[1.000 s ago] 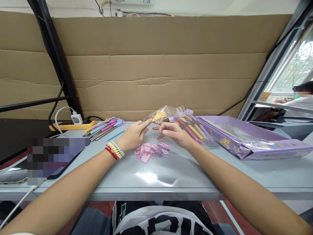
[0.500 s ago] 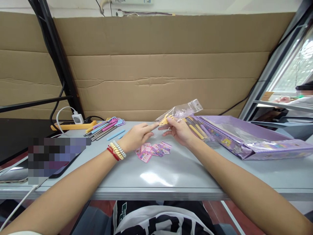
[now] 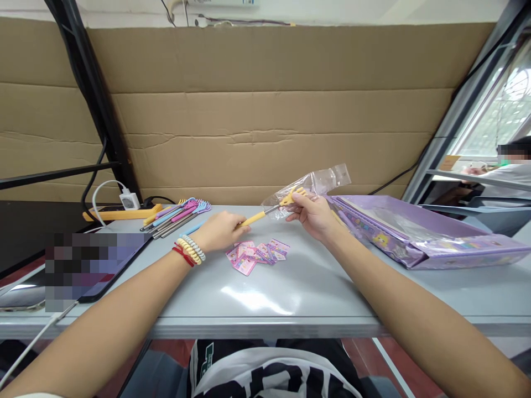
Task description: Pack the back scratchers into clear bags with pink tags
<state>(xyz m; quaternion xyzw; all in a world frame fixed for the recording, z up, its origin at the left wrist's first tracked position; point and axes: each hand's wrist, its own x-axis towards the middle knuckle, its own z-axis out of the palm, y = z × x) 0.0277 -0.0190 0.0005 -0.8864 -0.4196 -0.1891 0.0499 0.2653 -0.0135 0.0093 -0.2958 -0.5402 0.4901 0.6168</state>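
Stretched between my hands is a yellow back scratcher [image 3: 254, 218] with a short metal shaft and a claw-like head. My left hand [image 3: 222, 229] is closed around its handle end. Near the head, my right hand [image 3: 311, 215] pinches it; a clear plastic bag [image 3: 327, 178] lies behind those fingers, and I cannot tell if they grip it too. Below, several small pink and purple cards [image 3: 257, 254] lie overlapping on the grey table [image 3: 290, 287]. A bundle of coloured back scratchers [image 3: 178, 215] rests beyond my left hand.
A purple printed box [image 3: 415, 249] with clear plastic in it stands at the right. On the left are a tablet-like device [image 3: 112, 276], an orange power strip [image 3: 141, 213] and a white charger [image 3: 130, 200]. Cardboard [image 3: 269, 110] lines the back. Another person sits far right.
My left hand has drawn back to the left with the handle, and the yellow back scratcher now shows stretched out with its metal shaft visible. My right hand and the bag shifted slightly.
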